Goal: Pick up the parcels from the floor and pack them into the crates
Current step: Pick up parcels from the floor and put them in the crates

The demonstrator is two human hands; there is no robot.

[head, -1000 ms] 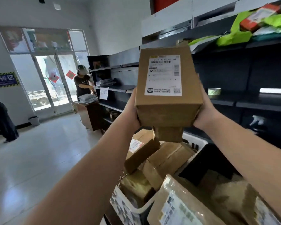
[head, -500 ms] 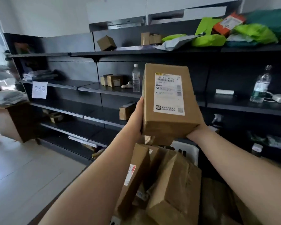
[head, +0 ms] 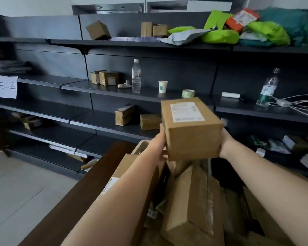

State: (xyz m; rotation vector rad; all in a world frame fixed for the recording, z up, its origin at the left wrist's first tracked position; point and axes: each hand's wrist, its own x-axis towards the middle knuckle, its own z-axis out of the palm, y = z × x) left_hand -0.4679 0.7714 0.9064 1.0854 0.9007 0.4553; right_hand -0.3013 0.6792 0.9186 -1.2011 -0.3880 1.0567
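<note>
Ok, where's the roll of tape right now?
In the head view the roll of tape stands on the middle shelf, right of the paper cup and just above the labelled box held in both hands.

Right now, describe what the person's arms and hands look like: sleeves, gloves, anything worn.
Both forearms are bare as far as the view shows: no sleeves appear. The left hand and right hand wear no gloves. No watch, bracelet or ring shows, though most fingers are hidden.

Heaped parcels (head: 190,206) crowd below; dark shelving (head: 149,96) blocks ahead.
</note>
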